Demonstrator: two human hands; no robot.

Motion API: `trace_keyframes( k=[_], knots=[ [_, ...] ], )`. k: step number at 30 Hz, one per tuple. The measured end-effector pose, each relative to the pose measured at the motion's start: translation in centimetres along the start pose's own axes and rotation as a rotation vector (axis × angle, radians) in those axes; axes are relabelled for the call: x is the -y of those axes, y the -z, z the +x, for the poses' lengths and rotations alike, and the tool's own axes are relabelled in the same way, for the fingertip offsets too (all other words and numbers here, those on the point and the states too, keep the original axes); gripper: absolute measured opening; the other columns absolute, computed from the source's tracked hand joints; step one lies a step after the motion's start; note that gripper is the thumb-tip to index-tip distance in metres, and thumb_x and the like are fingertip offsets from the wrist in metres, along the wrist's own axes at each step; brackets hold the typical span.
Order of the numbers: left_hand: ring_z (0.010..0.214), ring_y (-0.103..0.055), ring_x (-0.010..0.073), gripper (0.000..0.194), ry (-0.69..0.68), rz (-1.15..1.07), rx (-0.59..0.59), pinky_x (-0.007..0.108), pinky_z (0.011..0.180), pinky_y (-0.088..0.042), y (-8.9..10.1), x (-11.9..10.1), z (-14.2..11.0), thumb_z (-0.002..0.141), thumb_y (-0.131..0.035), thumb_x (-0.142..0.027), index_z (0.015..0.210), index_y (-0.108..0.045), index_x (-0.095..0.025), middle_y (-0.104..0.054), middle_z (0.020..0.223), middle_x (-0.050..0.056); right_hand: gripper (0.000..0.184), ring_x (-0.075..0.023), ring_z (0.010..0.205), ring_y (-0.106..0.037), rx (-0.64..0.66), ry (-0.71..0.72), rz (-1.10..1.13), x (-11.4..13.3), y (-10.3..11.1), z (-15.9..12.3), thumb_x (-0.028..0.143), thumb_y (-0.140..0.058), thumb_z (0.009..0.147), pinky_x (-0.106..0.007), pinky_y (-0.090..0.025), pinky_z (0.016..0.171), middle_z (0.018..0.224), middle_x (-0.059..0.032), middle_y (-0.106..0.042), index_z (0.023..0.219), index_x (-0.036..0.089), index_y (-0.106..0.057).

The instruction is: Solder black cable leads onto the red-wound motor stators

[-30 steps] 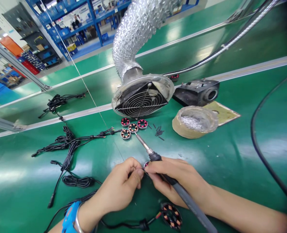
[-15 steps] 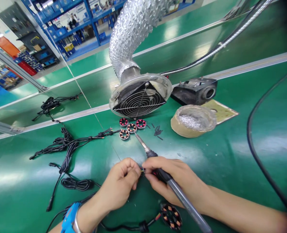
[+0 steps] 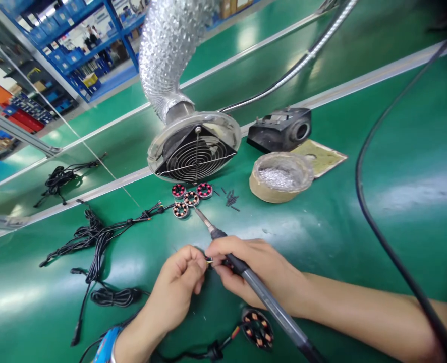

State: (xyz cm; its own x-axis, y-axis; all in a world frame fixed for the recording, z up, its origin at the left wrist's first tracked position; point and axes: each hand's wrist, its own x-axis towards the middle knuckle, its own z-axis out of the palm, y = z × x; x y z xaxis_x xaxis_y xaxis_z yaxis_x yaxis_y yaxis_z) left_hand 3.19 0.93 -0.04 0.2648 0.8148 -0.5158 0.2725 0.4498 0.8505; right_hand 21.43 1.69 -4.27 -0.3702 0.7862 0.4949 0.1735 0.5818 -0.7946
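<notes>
My right hand (image 3: 257, 267) is closed around a soldering iron (image 3: 263, 292), whose metal tip slants up and left toward several small motor stators (image 3: 191, 198) with copper and red windings. Between the fingertips of both hands are thin light-coloured wires (image 3: 209, 261). My left hand (image 3: 181, 282) pinches these wires from the left. Just below the hands lies a larger stator (image 3: 258, 328) with copper windings, joined to a black cable (image 3: 193, 351) by coloured leads. Part of the wires is hidden behind my fingers.
A fume extractor hood (image 3: 195, 151) on a foil duct (image 3: 170, 55) hangs behind the stators. Short black tubes (image 3: 231, 198) lie beside them. To the right stand a round tub (image 3: 274, 194) and a black iron holder (image 3: 280, 132). Black cable bundles (image 3: 98, 242) lie left; a loose cord (image 3: 375, 222) crosses the right.
The whole view has shifted, so the bench things sit farther left in it. Both hands keep their hold on the wires, and the soldering iron stays in my right hand.
</notes>
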Motion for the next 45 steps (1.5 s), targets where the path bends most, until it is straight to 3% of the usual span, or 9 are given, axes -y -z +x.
trace_keyframes(
  k=[5,14,19,24,29,41,45],
  knots=[
    [0.048,-0.021,0.0078,0.04,0.011,0.031,-0.022,0.022,0.048,-0.018,-0.2,0.0,0.1,0.088,-0.054,-0.056,0.074,-0.045,-0.02,-0.037,0.053,-0.009,0.028,-0.0096,0.061,-0.062,-0.071,0.031,-0.085,-0.3,0.2,0.1,0.005,-0.048,0.084,-0.019,-0.05,0.059,0.08,0.0022,-0.067,0.106,0.022,-0.054],
    [0.05,-0.026,0.0089,0.038,-0.009,0.06,-0.05,0.023,0.049,-0.021,-0.5,0.1,-0.1,0.089,-0.053,-0.055,0.076,-0.046,-0.02,-0.037,0.053,-0.009,0.029,-0.0118,0.075,-0.07,-0.121,0.087,-0.12,0.5,1.0,0.4,0.005,-0.05,0.089,-0.022,-0.055,0.069,0.09,-0.0005,-0.073,0.112,0.021,-0.057],
    [0.051,-0.029,0.0088,0.036,-0.02,0.085,-0.071,0.022,0.05,-0.023,-0.7,0.0,-0.4,0.091,-0.051,-0.052,0.076,-0.045,-0.02,-0.038,0.054,-0.008,0.038,-0.0137,0.056,-0.058,-0.093,0.131,-0.074,1.3,3.3,-0.1,0.017,-0.05,0.094,-0.026,-0.048,0.051,0.072,-0.0003,-0.063,0.132,0.02,-0.054],
    [0.049,-0.03,0.0086,0.034,0.006,0.091,-0.093,0.022,0.048,-0.023,-1.0,-0.2,-0.6,0.09,-0.052,-0.05,0.075,-0.046,-0.02,-0.038,0.052,-0.008,0.025,-0.0158,0.049,-0.053,-0.082,0.008,0.044,1.4,4.7,-1.1,0.022,-0.052,0.091,-0.03,-0.043,0.046,0.064,0.0,-0.057,0.113,0.024,-0.063],
    [0.049,-0.031,0.0085,0.031,0.008,0.097,-0.099,0.021,0.049,-0.024,-1.0,0.0,-0.5,0.09,-0.051,-0.046,0.076,-0.046,-0.02,-0.039,0.051,-0.008,0.008,-0.0154,0.047,-0.049,-0.076,-0.062,0.132,1.8,4.8,-0.8,0.026,-0.051,0.091,-0.031,-0.038,0.045,0.063,0.0002,-0.054,0.093,0.025,-0.059],
    [0.049,-0.032,0.0084,0.029,0.022,0.103,-0.092,0.021,0.048,-0.025,-1.1,0.0,-0.5,0.091,-0.051,-0.045,0.076,-0.046,-0.02,-0.039,0.051,-0.009,0.009,-0.0154,0.049,-0.051,-0.021,-0.045,0.143,1.9,4.9,-0.9,0.022,-0.051,0.09,-0.032,-0.038,0.045,0.063,0.0003,-0.054,0.094,0.024,-0.058],
    [0.049,-0.032,0.0082,0.028,0.02,0.103,-0.089,0.02,0.048,-0.025,-1.1,0.1,-0.4,0.091,-0.05,-0.044,0.077,-0.047,-0.019,-0.039,0.051,-0.009,0.01,-0.017,0.053,-0.057,-0.006,-0.079,0.055,2.5,4.9,-1.2,0.024,-0.049,0.093,-0.034,-0.046,0.05,0.067,-0.001,-0.059,0.097,0.026,-0.058]
  ],
)
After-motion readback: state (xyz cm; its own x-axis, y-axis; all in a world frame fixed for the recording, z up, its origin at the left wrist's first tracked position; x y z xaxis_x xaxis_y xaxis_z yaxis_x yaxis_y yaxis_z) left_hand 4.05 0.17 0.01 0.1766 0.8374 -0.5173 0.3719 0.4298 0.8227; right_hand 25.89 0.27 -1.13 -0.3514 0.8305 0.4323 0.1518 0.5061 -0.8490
